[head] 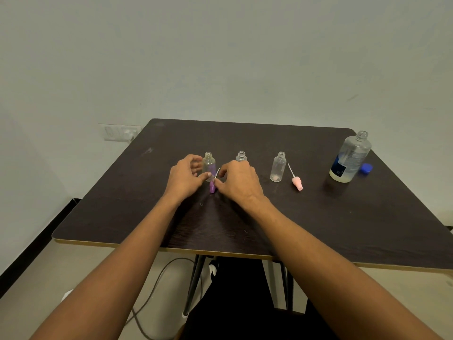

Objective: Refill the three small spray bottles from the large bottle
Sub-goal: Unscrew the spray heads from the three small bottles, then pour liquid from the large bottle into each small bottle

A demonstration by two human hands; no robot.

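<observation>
Three small clear bottles stand uncapped in a row on the dark table (343, 217): left (209, 163), middle (241, 156), right (278, 168). My left hand (186, 177) curls around the left bottle, thumb touching it. My right hand (239, 181) pinches a purple spray head (212, 186) with its white tube, low beside that bottle, and it hides most of the middle bottle. A pink spray head (296, 180) lies by the right bottle. The large clear bottle (350, 158) stands open at the far right, a little liquid in its base.
A blue cap (367, 168) lies beside the large bottle near the table's right edge. A wall socket (121, 132) sits behind the table's left corner. Cables run on the floor under the table's front edge.
</observation>
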